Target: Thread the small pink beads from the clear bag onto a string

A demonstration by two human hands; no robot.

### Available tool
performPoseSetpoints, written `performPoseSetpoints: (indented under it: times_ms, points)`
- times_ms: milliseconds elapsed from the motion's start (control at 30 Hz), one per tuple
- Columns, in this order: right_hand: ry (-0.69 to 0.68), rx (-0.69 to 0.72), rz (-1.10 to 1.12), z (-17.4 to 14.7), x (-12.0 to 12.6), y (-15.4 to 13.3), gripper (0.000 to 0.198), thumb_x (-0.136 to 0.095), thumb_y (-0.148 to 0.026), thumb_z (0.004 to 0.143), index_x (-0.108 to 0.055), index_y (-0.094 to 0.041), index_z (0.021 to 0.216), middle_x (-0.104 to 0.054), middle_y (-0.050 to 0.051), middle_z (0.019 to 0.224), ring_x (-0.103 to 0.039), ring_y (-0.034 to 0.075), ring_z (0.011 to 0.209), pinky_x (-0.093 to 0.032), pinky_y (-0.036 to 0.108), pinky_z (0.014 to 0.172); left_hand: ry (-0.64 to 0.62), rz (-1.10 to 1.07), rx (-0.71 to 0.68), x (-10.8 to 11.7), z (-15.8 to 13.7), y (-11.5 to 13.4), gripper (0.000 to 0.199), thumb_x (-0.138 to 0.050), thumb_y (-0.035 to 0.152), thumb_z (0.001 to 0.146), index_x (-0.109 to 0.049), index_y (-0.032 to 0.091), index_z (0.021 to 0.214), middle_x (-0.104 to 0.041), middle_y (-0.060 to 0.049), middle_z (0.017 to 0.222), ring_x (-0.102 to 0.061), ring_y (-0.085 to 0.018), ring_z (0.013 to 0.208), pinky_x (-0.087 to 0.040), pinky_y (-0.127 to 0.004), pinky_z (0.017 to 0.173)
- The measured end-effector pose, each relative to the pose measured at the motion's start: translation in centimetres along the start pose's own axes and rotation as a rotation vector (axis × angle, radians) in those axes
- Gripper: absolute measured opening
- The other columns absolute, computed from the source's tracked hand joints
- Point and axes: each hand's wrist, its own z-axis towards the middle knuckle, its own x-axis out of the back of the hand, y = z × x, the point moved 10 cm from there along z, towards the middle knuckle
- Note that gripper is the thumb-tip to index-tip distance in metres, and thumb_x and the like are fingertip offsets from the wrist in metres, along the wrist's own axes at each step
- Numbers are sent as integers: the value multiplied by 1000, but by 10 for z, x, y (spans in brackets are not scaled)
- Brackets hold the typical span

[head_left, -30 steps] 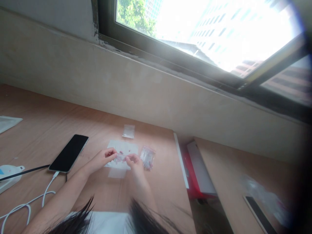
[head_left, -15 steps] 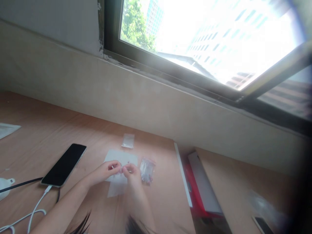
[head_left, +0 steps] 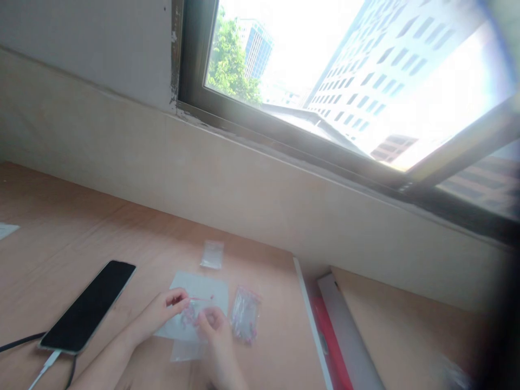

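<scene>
I note wooden desk (head_left: 81, 227), dark phone (head_left: 87, 306) left of fingers, white sheet (head_left: 207, 284) under them, left hand (head_left: 160, 311) and right hand (head_left: 213, 325) pinching small clear bag (head_left: 190, 313), contents blurred, second bag (head_left: 245, 314) just right.

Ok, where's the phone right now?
In the head view, the phone lies screen-up on the wooden desk, just left of the left hand, with a cable plugged in.

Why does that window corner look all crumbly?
The window frame's lower left corner looks chipped and flaky where it meets the wall. On the desk, the phone and little bags lie flat; nothing looks spilled.
</scene>
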Motion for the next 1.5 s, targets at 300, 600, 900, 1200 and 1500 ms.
performPoseSetpoints:
  times_ms: [300, 600, 900, 1200, 1500]
  points:
    - [216, 112, -231, 78, 39, -35, 30, -54, -40, 65, -53, -11, 73, -58, 6, 69, -52, 15, 56, -36, 21, 47, 302, 224, 0, 27, 1, -50, 34, -39, 45, 78, -57, 16, 79, -57, -4, 75, -50, -15, 69, -40, -24, 63]
    - [455, 246, -707, 152, 31, -76, 15, -53, -23, 65, -55, -11, 73, -57, 8, 68, -51, 17, 63, -34, 23, 57, 293, 460, -225, 17, -4, -31, 28, -36, 34, 81, -55, 17, 70, -54, -4, 71, -48, -15, 70, -40, -26, 67]
    - [627, 389, -1190, 132, 16, -86, 41, -53, -24, 70, -49, -3, 105, -49, 19, 97, -41, 27, 89, -29, 34, 76, 300, 428, -173, 17, -5, -31, 28, -37, 37, 79, -55, 19, 69, -54, -4, 70, -47, -17, 71, -39, -26, 68]
    - [386, 516, -1394, 133, -16, -85, 23, -38, -19, 80, -61, -17, 80, -53, 10, 99, -38, 24, 84, -26, 35, 72, 319, 440, -224, 19, -2, -31, 31, -39, 41, 78, -55, 19, 65, -53, -4, 66, -47, -16, 67, -39, -26, 66]
    - [703, 533, -1059, 17, 88, -102, 30, -42, -30, 76, -55, -10, 95, -53, 12, 93, -43, 24, 87, -28, 35, 79, 296, 415, -159, 18, -3, -39, 28, -40, 39, 78, -57, 18, 68, -56, -5, 71, -49, -17, 71, -41, -27, 68]
